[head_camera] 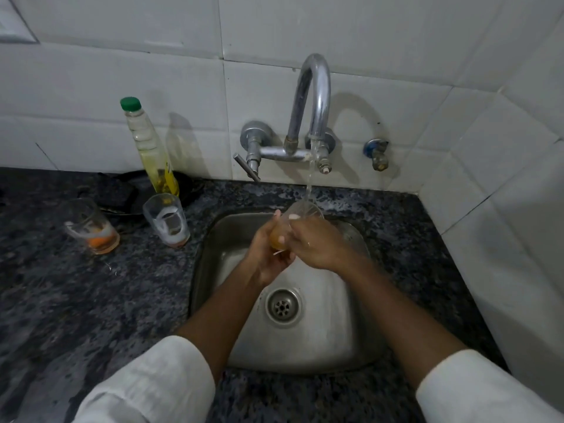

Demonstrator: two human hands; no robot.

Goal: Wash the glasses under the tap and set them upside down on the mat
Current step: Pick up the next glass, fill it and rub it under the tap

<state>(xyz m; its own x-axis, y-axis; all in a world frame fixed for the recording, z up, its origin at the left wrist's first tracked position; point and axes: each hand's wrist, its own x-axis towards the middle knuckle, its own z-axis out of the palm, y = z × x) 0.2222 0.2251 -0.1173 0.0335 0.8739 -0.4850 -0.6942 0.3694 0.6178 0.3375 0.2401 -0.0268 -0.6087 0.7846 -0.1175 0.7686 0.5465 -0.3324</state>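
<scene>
Over the steel sink (345,340) both hands hold one clear glass (300,213), its mouth tilted up under the stream from the chrome tap (314,96). My left hand (268,251) wraps the glass's orange-stained base. My right hand (317,244) grips its side from the right. Two more used glasses stand upright on the dark counter at the left: one with orange residue (91,225), one with white residue (167,219). No mat shows in the view.
A green-capped bottle (149,148) of yellowish liquid stands against the tiled wall behind the glasses, on a dark pan or plate (122,193). A tap lever (247,169) juts out at the left, a small valve (377,155) at the right. Speckled granite counter (76,300) surrounds the sink.
</scene>
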